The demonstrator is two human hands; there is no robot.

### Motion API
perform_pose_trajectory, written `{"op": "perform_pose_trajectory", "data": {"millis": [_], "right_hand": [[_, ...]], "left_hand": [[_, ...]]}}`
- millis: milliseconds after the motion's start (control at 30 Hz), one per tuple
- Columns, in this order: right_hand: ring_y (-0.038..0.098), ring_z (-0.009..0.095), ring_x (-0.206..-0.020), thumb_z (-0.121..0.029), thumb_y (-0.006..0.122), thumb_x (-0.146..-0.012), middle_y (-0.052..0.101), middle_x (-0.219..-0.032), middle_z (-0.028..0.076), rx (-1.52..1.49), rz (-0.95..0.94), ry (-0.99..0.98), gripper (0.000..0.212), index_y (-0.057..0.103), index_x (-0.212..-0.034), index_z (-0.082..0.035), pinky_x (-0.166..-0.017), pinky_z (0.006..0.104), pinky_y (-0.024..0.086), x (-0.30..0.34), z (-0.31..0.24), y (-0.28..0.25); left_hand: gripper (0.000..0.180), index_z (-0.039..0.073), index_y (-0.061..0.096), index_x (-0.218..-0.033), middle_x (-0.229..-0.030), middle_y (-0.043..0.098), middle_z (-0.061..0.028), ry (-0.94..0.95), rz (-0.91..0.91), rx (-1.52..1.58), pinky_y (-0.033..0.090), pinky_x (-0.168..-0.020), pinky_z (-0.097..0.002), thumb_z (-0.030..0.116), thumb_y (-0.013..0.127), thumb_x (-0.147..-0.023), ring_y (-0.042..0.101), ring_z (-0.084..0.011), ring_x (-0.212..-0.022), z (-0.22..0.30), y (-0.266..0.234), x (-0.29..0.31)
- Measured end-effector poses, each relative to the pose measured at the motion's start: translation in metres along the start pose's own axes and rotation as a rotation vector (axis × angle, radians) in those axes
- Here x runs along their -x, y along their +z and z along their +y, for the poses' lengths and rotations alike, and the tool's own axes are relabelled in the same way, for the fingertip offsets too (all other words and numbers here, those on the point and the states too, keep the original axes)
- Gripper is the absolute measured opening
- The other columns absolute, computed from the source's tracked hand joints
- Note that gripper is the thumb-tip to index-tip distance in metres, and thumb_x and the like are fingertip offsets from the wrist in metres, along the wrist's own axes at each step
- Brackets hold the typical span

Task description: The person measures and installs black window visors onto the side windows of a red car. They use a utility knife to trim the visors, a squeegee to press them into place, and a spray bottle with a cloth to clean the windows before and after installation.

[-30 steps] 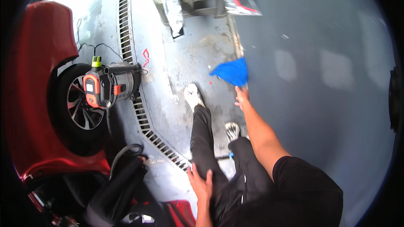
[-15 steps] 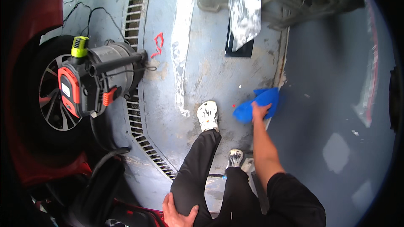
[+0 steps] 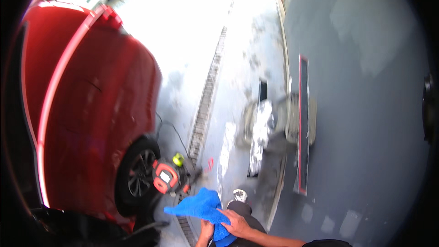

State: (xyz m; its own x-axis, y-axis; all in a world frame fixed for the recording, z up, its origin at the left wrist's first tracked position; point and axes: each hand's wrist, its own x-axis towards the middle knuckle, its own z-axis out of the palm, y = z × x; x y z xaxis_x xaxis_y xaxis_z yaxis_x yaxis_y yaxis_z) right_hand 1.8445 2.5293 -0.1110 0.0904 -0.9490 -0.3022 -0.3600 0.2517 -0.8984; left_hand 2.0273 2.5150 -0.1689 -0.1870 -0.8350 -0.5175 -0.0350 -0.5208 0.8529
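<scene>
A blue cloth (image 3: 199,205) hangs bunched between my hands, close to my body at the lower edge. My right hand (image 3: 236,222) is closed on its right side, fingers lying over the folds. Just left of it, my left hand (image 3: 206,229) grips the lower part of the same cloth. One corner of the cloth sticks out to the left, towards a black and orange vacuum cleaner (image 3: 170,176) standing beside the car wheel.
On the left stands a red car (image 3: 109,82) with its door open. A floor drain grate (image 3: 206,105) runs lengthwise. Ahead, a plastic-wrapped strip (image 3: 260,132) rests across a grey plastic stool or stand (image 3: 295,119). A long red-edged panel (image 3: 303,128) is near the grey wall (image 3: 366,123).
My right hand has brought the blue cloth up from near the floor to my body. My left hand has left my knee and taken hold of it. The view has tilted up.
</scene>
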Motion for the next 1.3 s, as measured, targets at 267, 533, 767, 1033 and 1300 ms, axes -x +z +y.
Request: {"op": "perform_pose_trajectory", "data": {"millis": [267,533,767,1033,1300], "right_hand": [[0.07,0.022,-0.111,-0.001,0.068,-0.088,0.072,-0.121,0.017,-0.273,0.328,-0.023,0.046,0.063,-0.133,-0.003,-0.095,0.0348,0.054,-0.209,-0.111,-0.154],[0.061,0.014,-0.095,-0.012,0.069,-0.088,0.065,-0.104,0.004,-0.339,0.804,-0.41,0.02,0.067,-0.105,0.0,-0.093,0.0295,0.048,-0.464,-0.195,-0.391],[0.066,0.014,-0.093,-0.01,0.068,-0.092,0.07,-0.102,0.005,-0.739,0.583,-0.417,0.022,0.065,-0.112,-0.001,-0.086,0.031,0.054,-0.69,-0.287,-0.535],[0.066,0.013,-0.094,-0.002,0.067,-0.092,0.071,-0.103,0.005,-0.365,0.436,-0.204,0.025,0.067,-0.118,0.0,-0.085,0.0291,0.054,-1.0,-0.381,-0.549],[0.067,0.012,-0.092,-0.004,0.065,-0.093,0.073,-0.102,0.007,-0.362,0.174,-0.324,0.024,0.068,-0.116,0.002,-0.084,0.028,0.055,-1.295,-0.527,-0.603]], "left_hand": [[0.043,-0.001,0.059,-0.131,-0.12,0.068,-0.0075,-0.067,-0.128,0.184,0.049,-0.098,-0.0321,0.027,0.069,-0.099,0.063,-0.0154,-0.107,0.168,0.028,-0.204],[0.049,0.003,0.061,-0.126,-0.102,0.07,-0.0087,0.184,-0.341,-0.528,0.051,-0.08,-0.033,0.03,0.078,-0.089,0.063,-0.0143,-0.091,0.459,0.046,-0.421],[0.044,0.003,0.068,-0.125,-0.106,0.074,-0.0074,0.357,-0.183,-0.262,0.052,-0.091,-0.0308,0.023,0.081,-0.089,0.067,-0.0139,-0.099,0.6,0.003,-0.643],[0.08,0.008,0.039,-0.155,-0.104,0.071,-0.0037,0.445,-0.798,-0.015,0.052,-0.094,-0.0323,0.009,0.076,-0.084,0.067,-0.0141,-0.1,0.871,-0.018,-0.912],[0.064,0.006,0.051,-0.144,-0.113,0.07,-0.0085,0.565,-0.81,-0.258,0.052,-0.094,-0.0355,0.013,0.075,-0.085,0.067,-0.0185,-0.105,1.012,-0.076,-1.139]]}}
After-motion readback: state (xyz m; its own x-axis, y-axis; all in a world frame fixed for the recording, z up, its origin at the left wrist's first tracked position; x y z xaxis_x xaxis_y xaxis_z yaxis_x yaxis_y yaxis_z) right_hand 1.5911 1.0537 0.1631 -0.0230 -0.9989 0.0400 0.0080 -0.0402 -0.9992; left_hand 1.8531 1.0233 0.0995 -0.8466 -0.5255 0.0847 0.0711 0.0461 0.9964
